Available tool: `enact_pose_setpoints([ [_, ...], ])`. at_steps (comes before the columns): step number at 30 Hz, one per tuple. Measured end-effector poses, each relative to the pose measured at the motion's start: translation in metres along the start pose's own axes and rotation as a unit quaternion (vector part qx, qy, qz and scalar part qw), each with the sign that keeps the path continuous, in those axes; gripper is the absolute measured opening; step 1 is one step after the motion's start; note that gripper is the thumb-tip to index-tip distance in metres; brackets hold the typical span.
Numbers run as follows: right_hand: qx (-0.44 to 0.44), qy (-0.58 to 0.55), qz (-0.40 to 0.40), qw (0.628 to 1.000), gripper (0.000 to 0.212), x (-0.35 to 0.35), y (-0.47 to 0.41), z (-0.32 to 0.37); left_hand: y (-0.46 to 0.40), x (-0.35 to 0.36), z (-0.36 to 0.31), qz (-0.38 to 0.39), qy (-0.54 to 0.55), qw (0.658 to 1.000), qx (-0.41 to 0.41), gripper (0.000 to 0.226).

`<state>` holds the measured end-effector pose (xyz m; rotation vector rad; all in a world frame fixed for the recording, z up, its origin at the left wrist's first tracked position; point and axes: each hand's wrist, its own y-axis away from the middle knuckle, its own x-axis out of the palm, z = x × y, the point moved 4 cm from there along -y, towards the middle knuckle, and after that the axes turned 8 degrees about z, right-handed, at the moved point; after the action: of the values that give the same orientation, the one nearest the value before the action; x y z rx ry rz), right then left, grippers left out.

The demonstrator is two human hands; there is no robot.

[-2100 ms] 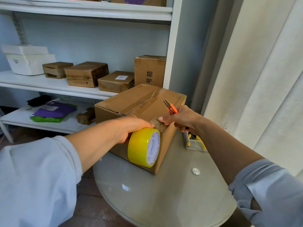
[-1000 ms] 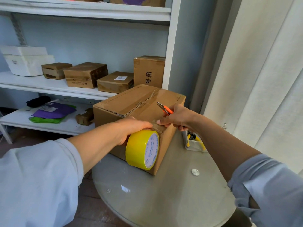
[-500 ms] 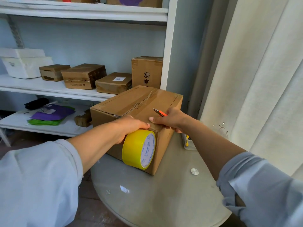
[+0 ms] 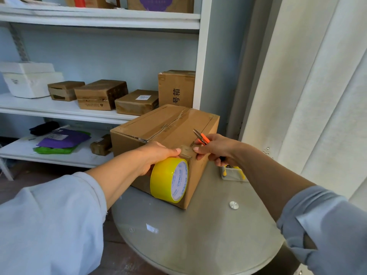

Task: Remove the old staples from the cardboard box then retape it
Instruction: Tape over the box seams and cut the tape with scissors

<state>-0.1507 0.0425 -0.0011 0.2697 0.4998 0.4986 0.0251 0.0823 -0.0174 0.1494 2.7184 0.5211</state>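
Your left hand (image 4: 158,155) gripped the yellow tape roll (image 4: 168,179), fingers curled round its far side and the thumb laid on top, holding the roll flat against the near face of the cardboard box (image 4: 164,128). A short strip of tape (image 4: 186,151) ran from the roll up over the box's near top corner. Your right hand (image 4: 216,149) met it there: the thumb pressed the strip down on that corner, just beside your left thumb, while the other fingers clamped the orange-handled snips (image 4: 200,136), whose blades pointed up and away over the box top.

The box sat on the far left part of the round glass table (image 4: 198,235), one bottom corner close to the table's middle. A small clear tray (image 4: 232,173) with yellow-handled tools lay at the table's far right edge, partly hidden behind your right wrist. Beyond stood white shelves (image 4: 59,112) carrying several small cardboard boxes (image 4: 101,94), a white foam box (image 4: 29,80) and a purple mailer (image 4: 63,138). A pale curtain (image 4: 317,96) hung at the right.
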Motion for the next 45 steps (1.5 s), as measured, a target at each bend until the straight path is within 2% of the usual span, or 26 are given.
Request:
enact_pose_setpoints([
  [3,-0.012,0.064,-0.018,0.998,0.026,0.001,0.005,0.007,0.005,0.000,0.000,0.028,0.023,0.999,-0.014,0.041],
  [6,-0.017,0.062,-0.016,0.998,0.043,-0.003,0.014,0.008,0.007,0.001,-0.001,0.046,0.027,0.998,-0.020,0.040],
  [8,-0.002,0.003,0.034,0.999,0.050,-0.006,0.022,0.004,0.005,0.001,-0.001,0.036,0.027,0.999,-0.019,0.038],
  [11,0.030,-0.057,0.123,0.990,0.048,-0.005,0.034,-0.005,0.005,0.003,0.000,0.032,0.028,0.999,-0.020,0.039],
  [16,0.082,-0.028,0.217,0.972,0.046,0.007,0.044,-0.019,0.014,0.008,0.001,0.067,0.048,0.996,-0.022,0.035],
  [18,0.096,-0.016,0.230,0.968,0.045,0.011,0.045,-0.020,0.017,0.010,0.001,0.072,0.044,0.996,-0.018,0.035],
  [27,0.124,-0.006,0.209,0.970,0.041,0.014,0.042,-0.020,0.017,0.011,0.001,0.049,0.040,0.998,0.006,0.012],
  [34,0.110,-0.038,0.182,0.976,0.039,0.020,0.036,-0.008,0.013,0.009,0.004,0.049,0.052,0.997,0.006,0.017],
  [40,0.111,-0.050,0.150,0.981,0.036,0.028,0.030,-0.004,0.015,0.010,0.003,0.046,0.063,0.997,0.013,0.010],
  [45,0.105,-0.035,0.129,0.986,0.035,0.029,0.025,-0.003,0.010,0.008,0.005,0.017,0.058,0.997,0.047,0.010],
])
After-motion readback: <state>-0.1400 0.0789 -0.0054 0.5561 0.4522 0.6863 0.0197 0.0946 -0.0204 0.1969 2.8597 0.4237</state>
